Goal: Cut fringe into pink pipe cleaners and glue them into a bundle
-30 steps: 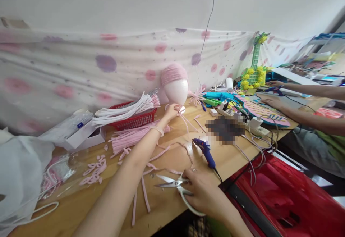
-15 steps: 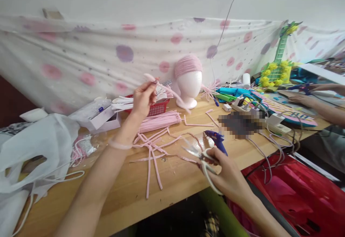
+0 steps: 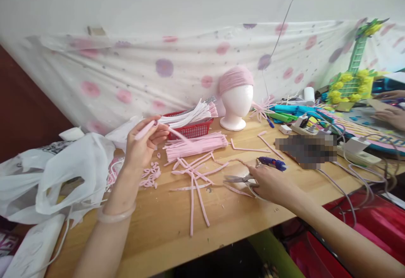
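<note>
My left hand (image 3: 144, 141), raised over the table's left part, pinches a pink pipe cleaner (image 3: 180, 136); its free end hangs to the right. Low over the wood, beside the blue glue gun (image 3: 274, 163), my right hand (image 3: 272, 183) is closed round the handles of a pair of scissors (image 3: 238, 179). The blades point left and look nearly together. Between my hands lie a crossed cluster of pink pipe cleaners (image 3: 194, 174) and a thick pink bundle (image 3: 202, 144). Small pink loops (image 3: 151, 175) lie by my left wrist.
Behind the bundle stand a red basket (image 3: 191, 131) of white pipe cleaners and a white foam head (image 3: 236, 105) with a pink wrapped cap. Plastic bags (image 3: 74, 172) crowd the left. Power strips (image 3: 360, 153) and cables lie at right, near a co-worker's hands (image 3: 394, 115).
My left hand has come down and left with the pipe cleaner, uncovering the pink loops. My right hand has brought the scissors down toward the table, and their blades have closed. The view has shifted left.
</note>
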`<state>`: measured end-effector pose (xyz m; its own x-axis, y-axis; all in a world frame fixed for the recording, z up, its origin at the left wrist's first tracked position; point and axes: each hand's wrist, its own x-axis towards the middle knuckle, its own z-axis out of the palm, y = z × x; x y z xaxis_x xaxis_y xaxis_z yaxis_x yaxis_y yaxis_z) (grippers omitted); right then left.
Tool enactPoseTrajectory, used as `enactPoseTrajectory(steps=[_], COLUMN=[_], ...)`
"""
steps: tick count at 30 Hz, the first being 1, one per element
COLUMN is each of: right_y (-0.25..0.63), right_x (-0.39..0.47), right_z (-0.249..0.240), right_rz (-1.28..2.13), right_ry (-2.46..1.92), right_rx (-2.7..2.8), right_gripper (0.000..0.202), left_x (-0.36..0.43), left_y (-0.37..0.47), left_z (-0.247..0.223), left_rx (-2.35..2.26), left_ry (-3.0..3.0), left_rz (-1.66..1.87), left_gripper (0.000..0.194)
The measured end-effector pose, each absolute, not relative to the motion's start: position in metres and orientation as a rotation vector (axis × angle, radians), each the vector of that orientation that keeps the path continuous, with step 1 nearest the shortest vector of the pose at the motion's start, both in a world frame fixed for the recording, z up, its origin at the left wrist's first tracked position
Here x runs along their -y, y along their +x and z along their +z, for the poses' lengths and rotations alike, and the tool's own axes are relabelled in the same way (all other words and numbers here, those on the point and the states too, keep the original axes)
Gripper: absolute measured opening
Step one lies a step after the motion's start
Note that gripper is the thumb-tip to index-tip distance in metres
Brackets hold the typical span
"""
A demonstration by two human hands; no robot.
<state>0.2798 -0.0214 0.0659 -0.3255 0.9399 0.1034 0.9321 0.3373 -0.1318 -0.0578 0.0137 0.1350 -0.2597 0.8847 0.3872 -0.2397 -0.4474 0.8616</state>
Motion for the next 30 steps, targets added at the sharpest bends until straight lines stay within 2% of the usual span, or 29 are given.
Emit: enactPoseTrajectory(steps=[3, 6, 10, 15, 19, 24, 30], right_y=[0.271, 0.255, 0.227, 0.198, 0.182, 0.179, 0.191], right_x=[0.015, 0.002, -0.023, -0.051, -0.064, -0.077, -0.079], right_z=[0.090, 0.126, 0.162, 0.167, 0.158, 0.149, 0.142], right_rz=[0.110, 0.328, 0.588, 0.935, 1.098, 1.119, 0.806], right_ry=[-1.647, -1.264, -0.831, -0.615, -0.532, -0.503, -0.674], right_rx=[2.298, 1.933, 1.568, 1.567, 1.481, 1.503, 1.901], right_gripper=[0.002, 0.018, 0.033, 0.038, 0.042, 0.043, 0.031], left_x=[-0.015, -0.019, -0.028, -0.032, -0.040, -0.056, -0.058], left_y=[-0.051, -0.041, -0.023, -0.007, 0.000, 0.004, -0.004], left_z=[0.140, 0.146, 0.152, 0.165, 0.171, 0.166, 0.167], left_rx=[-0.803, -0.698, -0.722, -0.568, -0.531, -0.463, -0.395], left_ry=[1.193, 1.100, 1.013, 0.948, 0.925, 0.788, 0.739], left_rz=[1.788, 1.752, 1.919, 2.049, 1.951, 1.921, 1.908], left_gripper=[0.024, 0.022, 0.028, 0.043, 0.048, 0.033, 0.026])
